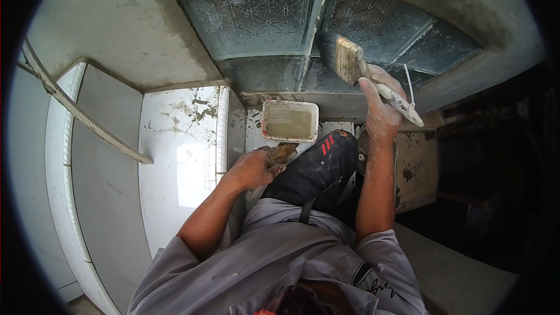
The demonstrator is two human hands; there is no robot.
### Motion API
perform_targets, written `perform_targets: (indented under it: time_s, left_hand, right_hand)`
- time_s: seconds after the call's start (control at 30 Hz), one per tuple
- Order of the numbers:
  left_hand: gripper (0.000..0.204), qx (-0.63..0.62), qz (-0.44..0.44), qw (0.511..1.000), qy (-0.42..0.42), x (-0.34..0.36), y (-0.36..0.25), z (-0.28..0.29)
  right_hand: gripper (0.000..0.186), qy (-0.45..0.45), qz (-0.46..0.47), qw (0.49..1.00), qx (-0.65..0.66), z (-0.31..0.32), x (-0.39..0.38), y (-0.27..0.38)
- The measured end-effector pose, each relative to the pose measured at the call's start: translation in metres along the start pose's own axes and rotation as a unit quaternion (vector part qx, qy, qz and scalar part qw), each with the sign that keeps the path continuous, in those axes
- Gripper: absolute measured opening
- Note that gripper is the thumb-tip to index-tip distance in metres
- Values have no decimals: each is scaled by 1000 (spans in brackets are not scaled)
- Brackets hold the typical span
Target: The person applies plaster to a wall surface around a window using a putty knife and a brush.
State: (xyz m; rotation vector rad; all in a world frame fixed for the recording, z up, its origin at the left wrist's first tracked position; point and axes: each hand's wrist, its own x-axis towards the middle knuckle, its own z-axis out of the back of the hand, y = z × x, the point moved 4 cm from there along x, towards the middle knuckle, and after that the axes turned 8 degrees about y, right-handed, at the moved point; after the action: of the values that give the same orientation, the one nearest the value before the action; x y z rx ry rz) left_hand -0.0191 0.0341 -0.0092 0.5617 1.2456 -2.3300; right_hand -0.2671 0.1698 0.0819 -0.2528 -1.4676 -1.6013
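My right hand (pixel 383 102) is closed round the pale handle of a wide paintbrush (pixel 350 61), raised in front of the patterned glass panes (pixel 373 23). The brush's dark bristles point left, over the joint between panes; whether they touch the glass I cannot tell. A thin white strip sticks up near the handle's end. Low at the left, my left hand (pixel 252 169) grips a small flat brownish tool (pixel 283 153), smeared and partly hidden by the fingers. Just beyond it stands a white rectangular tub (pixel 290 121) holding murky greyish-beige liquid.
White tiled steps (pixel 178 140) rise on the left, splashed with grey mortar. A long thin wooden strip (pixel 87 111) slants across them. Damp grey plaster (pixel 163 41) frames the glass. My bent knee (pixel 329 160) is between my arms. A stained brownish board (pixel 416 169) lies at right, beside a dark area.
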Motion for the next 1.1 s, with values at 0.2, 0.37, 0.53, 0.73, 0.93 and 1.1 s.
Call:
perform_targets:
  time_s: [0.2,0.37,0.53,0.73,0.93,1.1]
  left_hand:
    - [42,-1,-16,1000,-14,0,-5,3]
    - [41,22,16,1000,-5,0,-2,0]
    - [41,-3,5,1000,0,-2,1,-2]
    - [39,-21,-5,1000,0,0,-6,0]
    - [41,24,14,1000,-12,-3,6,1]
    - [41,-9,-14,1000,-6,8,1,-7]
  right_hand:
    - [16,104,-83,989,59,-21,-13,-20]
    - [21,91,10,996,19,-31,-15,-19]
    - [27,220,47,974,-26,-46,-21,-32]
    - [28,271,41,961,-32,-71,-28,-39]
    - [20,117,94,984,-97,11,27,34]
    - [24,168,136,969,-122,24,16,15]
